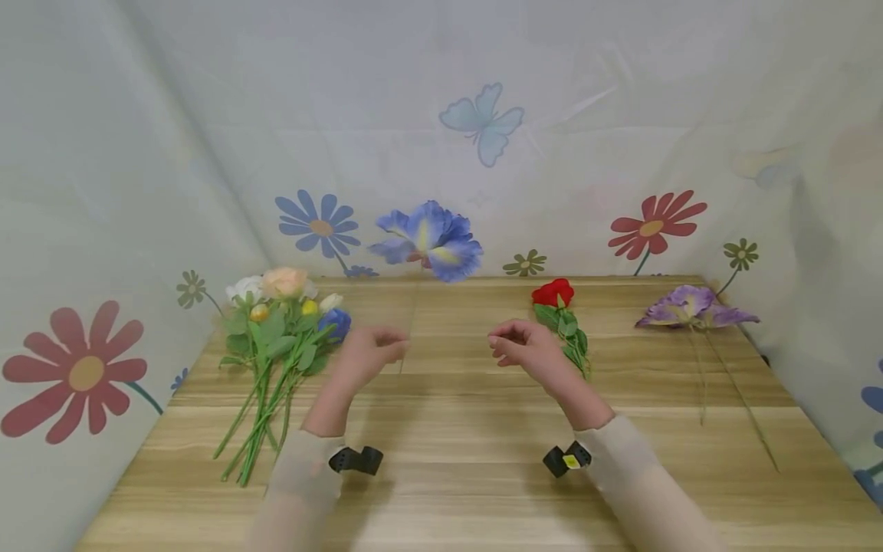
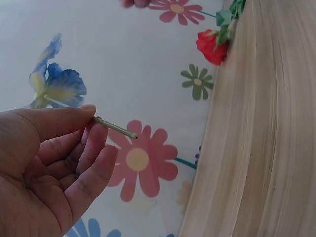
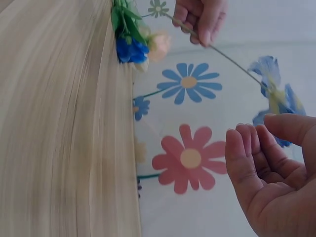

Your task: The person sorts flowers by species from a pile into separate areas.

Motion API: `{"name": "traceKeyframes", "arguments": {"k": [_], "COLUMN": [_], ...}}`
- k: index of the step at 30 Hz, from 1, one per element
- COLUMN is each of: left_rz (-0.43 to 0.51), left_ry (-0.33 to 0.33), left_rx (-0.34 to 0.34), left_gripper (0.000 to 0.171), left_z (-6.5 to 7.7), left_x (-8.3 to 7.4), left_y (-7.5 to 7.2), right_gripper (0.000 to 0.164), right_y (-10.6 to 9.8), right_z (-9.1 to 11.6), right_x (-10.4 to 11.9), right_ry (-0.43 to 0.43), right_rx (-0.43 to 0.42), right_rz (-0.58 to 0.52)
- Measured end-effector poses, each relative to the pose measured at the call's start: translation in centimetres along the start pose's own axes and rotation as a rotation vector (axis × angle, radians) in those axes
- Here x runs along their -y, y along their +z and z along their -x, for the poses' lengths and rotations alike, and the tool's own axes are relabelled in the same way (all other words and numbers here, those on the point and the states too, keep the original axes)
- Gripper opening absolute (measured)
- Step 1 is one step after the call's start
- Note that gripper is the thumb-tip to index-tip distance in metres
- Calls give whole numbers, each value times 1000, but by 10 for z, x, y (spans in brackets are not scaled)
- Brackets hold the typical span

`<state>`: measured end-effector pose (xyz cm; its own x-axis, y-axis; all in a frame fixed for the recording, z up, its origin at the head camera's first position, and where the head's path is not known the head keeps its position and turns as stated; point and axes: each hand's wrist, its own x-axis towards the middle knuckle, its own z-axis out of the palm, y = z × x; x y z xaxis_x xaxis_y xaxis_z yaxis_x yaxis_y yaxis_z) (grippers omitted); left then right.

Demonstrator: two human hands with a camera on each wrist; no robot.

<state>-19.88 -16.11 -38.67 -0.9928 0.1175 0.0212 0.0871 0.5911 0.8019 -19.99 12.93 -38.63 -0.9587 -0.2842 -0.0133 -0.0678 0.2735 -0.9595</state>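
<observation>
A person's left grip is clamped on the stem of the iris, thumb and finger pinching it near the lower end, a short tip poking out past them; the other fingers curl loosely toward the palm. The iris is held up over the desk, its blue and yellow bloom higher than either hand and set against the backdrop.

Below the iris and to its right, the right grip holds nothing: its fingers bend softly toward the thumb, loose rather than clenched. Both forearms slant in from the near side, wrists turned so that the hands face each other beneath the iris (each wears a black device just past the sleeve).

To the left of the iris, a mixed bunch lies on the desk, blooms away from the person and stems toward them. Right of the iris, behind the right grip, lies a red rose; farther right are the purple flowers, two thin stems pointing nearer.
</observation>
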Motion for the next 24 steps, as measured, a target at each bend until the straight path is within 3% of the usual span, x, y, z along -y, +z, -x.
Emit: {"name": "traceKeyframes", "arguments": {"k": [12, 24], "left_rz": [72, 110], "left_ry": [-27, 12], "left_rx": [23, 48], "left_gripper": [28, 23], "left_z": [-4, -5], "left_x": [-16, -22], "left_y": [27, 47], "right_gripper": [27, 31], "right_y": [38, 57], "right_z": [-16, -23], "right_x": [4, 5], "right_ry": [-22, -23], "right_rx": [-41, -89], "right_rz": [-105, -174]}}
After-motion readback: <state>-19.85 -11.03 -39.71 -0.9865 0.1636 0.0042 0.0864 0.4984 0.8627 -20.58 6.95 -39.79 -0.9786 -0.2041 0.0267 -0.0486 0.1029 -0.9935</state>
